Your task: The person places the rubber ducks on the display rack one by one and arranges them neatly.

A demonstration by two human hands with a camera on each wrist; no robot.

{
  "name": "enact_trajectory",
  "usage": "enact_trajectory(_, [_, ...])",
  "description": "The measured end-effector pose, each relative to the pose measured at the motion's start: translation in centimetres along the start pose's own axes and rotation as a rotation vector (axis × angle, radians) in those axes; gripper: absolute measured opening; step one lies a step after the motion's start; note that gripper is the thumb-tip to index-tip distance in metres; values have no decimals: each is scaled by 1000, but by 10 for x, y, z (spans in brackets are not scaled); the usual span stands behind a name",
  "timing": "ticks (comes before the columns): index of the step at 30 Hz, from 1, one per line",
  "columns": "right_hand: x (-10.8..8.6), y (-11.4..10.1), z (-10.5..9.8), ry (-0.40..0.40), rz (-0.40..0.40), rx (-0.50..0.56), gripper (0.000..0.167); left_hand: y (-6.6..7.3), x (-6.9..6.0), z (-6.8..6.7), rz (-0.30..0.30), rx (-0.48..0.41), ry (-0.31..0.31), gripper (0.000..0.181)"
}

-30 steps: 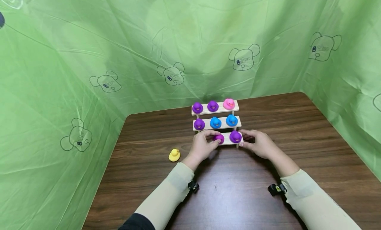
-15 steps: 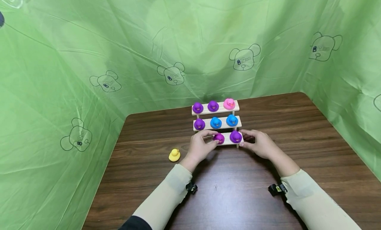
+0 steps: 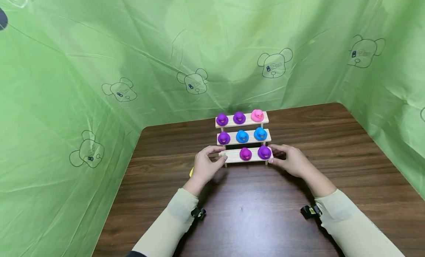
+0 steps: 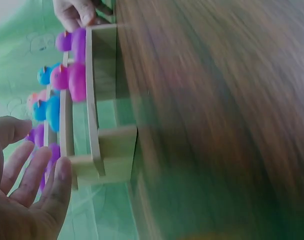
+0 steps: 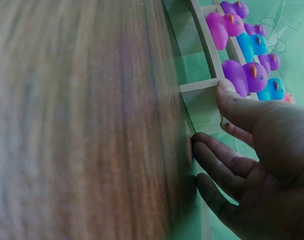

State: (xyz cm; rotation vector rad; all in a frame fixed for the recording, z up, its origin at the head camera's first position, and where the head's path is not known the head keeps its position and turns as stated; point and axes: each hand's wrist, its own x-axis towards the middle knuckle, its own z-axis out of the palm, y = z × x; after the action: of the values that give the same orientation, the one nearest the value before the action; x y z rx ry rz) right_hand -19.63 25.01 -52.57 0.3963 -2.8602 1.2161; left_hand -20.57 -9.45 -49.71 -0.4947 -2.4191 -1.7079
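Note:
A three-tier wooden display rack (image 3: pixel 232 156) stands on the table. On its bottom shelf sit a magenta rubber duck (image 3: pixel 245 154) in the middle and a purple rubber duck (image 3: pixel 264 152) at the right. My left hand (image 3: pixel 206 165) is by the left end of that shelf with nothing in its fingers; in the left wrist view its fingers are spread apart. My right hand (image 3: pixel 292 161) holds the right end of the bottom shelf, thumb (image 5: pixel 234 102) at the front edge and a finger behind. A yellow rubber duck (image 3: pixel 191 171) is mostly hidden behind my left hand.
The middle shelf bears a purple duck (image 3: pixel 224 138) and two blue ducks (image 3: pixel 242 136). On the top shelf are two purple ducks (image 3: pixel 222 119) and a pink duck (image 3: pixel 257 115). A green curtain (image 3: pixel 149 57) hangs around the brown wooden table (image 3: pixel 252 212).
My left hand has let go of the magenta duck and moved left, baring the bottom shelf's left part and covering most of the yellow duck. My right hand has stayed in place.

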Motion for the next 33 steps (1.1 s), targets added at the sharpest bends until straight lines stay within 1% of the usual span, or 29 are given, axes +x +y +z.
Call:
enact_trajectory(4, [0,1,0,-1,-7,1,60,-4,0,-13,8,4,31,27])
enact_trajectory(8, [0,2,0,-1,-3,0,60,-10,-2,-29,9,8,65,26])
enact_trajectory(12, [0,3,0,1,0,-1,60,-18,-7,-47,-24,36,86,26])
enact_trajectory(16, [0,3,-1,2,1,-3,59,-27,-13,-66,-62,103,92,28])
enact_trajectory(18, [1,2,-1,1,0,-5,59,-32,-16,-74,-78,142,85,32])
enact_trajectory(20, [1,2,-1,1,-1,-5,59,-35,-20,-80,-99,189,65,38])
enact_trajectory(23, [1,2,-1,0,-2,-3,60,-41,-24,-87,-136,276,18,47])
enact_trajectory(25, [1,2,-1,1,-3,-3,60,-43,-26,-90,-163,336,-16,48])
enact_trajectory(27, [1,2,-1,0,-4,-2,59,-46,-27,-91,-189,376,-43,43])
enact_trajectory(29, [1,2,-1,0,-5,-2,59,-46,-28,-92,-211,410,-59,35])
enact_trajectory(33, [1,3,0,3,-3,-3,59,-46,-28,-92,-231,468,-65,22])
